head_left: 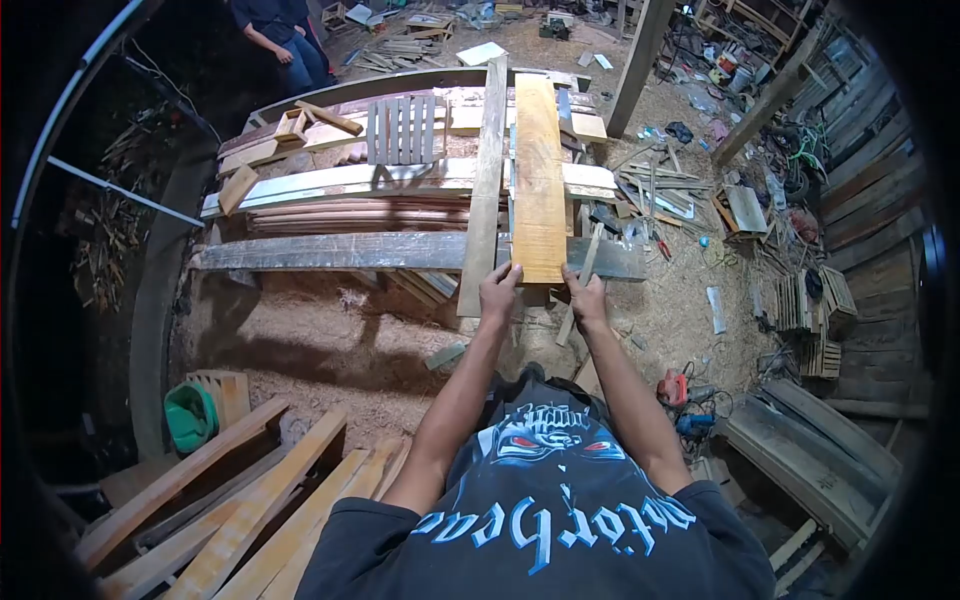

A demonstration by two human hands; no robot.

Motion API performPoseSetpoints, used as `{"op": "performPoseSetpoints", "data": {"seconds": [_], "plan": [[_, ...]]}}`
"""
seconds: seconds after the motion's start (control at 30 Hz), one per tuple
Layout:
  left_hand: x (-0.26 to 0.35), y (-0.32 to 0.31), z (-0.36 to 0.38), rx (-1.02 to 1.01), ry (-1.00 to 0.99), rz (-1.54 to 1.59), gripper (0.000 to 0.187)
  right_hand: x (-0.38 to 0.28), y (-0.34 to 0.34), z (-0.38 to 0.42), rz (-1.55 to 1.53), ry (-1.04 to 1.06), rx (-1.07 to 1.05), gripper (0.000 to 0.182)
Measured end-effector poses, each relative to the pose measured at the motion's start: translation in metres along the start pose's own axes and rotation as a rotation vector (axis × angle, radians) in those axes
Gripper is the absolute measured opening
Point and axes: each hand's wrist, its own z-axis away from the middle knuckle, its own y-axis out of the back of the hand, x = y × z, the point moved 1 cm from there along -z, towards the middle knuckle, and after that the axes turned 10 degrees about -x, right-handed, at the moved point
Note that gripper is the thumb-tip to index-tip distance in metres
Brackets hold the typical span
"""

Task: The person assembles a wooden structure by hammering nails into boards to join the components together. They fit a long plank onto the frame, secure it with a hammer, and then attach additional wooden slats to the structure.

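Observation:
A wide, orange-brown wooden board stretches away from me across the stacked timber. At its near end, my left hand grips the left edge with the thumb on top. My right hand holds the opposite edge in the same way, its thumb also showing on the upper face. The fingers beneath the board are hidden. Just left of it lies a narrower grey-brown plank, roughly parallel and close to my left hand. Beside my right hand a thin wooden strip leans at a slant.
Long beams run crosswise under the board. A slatted wooden piece rests on them. Power tools lie on the sawdust at right. Planks and a green bucket are at lower left. A person stands beyond; a post rises behind.

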Motion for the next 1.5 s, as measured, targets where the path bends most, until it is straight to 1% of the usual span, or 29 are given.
{"op": "performPoseSetpoints", "data": {"seconds": [0.03, 0.23, 0.33, 0.43, 0.47, 0.53, 0.63, 0.73, 0.83, 0.93, 1.03, 1.13, 1.23, 1.33, 1.43, 1.5], "plan": [[-0.004, 0.002, -0.002, 0.008, 0.003, 0.025, 0.04, -0.002, -0.003, 0.003, -0.013, 0.039, 0.013, 0.033], [-0.005, 0.01, -0.004, 0.002, -0.013, -0.046, 0.039, -0.008, -0.004, 0.003, -0.036, -0.04, -0.048, 0.035], [0.002, 0.008, 0.0, 0.0, 0.041, 0.002, 0.037, -0.013, -0.004, 0.002, 0.041, -0.021, -0.027, 0.037], [-0.002, 0.014, -0.009, -0.001, 0.073, -0.024, 0.035, -0.026, -0.009, 0.007, -0.083, -0.047, -0.014, 0.045], [-0.005, 0.016, -0.011, 0.011, 0.07, -0.042, 0.035, -0.027, -0.008, 0.006, -0.02, -0.048, 0.014, 0.046], [0.012, 0.012, -0.001, 0.032, 0.067, -0.078, 0.034, -0.025, -0.004, 0.003, 0.109, -0.051, 0.075, 0.047], [0.02, 0.011, 0.007, 0.02, 0.068, -0.056, 0.032, -0.029, -0.005, 0.006, -0.12, -0.097, -0.04, 0.039], [0.02, 0.009, 0.011, -0.006, 0.015, -0.034, 0.031, -0.035, -0.007, 0.008, -0.017, -0.1, -0.02, 0.039], [0.018, 0.007, 0.012, -0.004, -0.008, -0.019, 0.031, -0.023, -0.005, 0.002, 0.022, -0.071, -0.041, 0.038], [0.015, 0.005, 0.012, 0.032, -0.032, -0.095, 0.033, -0.033, -0.002, 0.006, 0.146, -0.061, -0.065, 0.035], [0.0, 0.0, 0.009, 0.04, -0.168, -0.137, 0.036, -0.05, -0.005, 0.018, 0.049, -0.016, -0.116, 0.033], [-0.003, -0.002, 0.01, 0.025, -0.187, -0.297, 0.037, -0.035, -0.002, 0.006, 0.12, -0.013, -0.145, 0.031], [-0.008, -0.006, 0.011, 0.062, -0.162, -0.34, 0.038, -0.035, -0.001, 0.004, 0.077, -0.017, -0.221, 0.03], [-0.009, -0.002, 0.011, -0.01, -0.152, -0.363, 0.039, -0.026, 0.003, -0.003, 0.086, -0.083, -0.197, 0.029], [-0.009, -0.008, 0.015, -0.028, -0.227, -0.224, 0.041, -0.02, 0.004, -0.006, 0.147, -0.073, -0.184, 0.029], [-0.013, -0.008, 0.014, -0.03, -0.25, -0.192, 0.042, -0.026, 0.003, -0.001, 0.113, -0.024, -0.189, 0.031]]}}
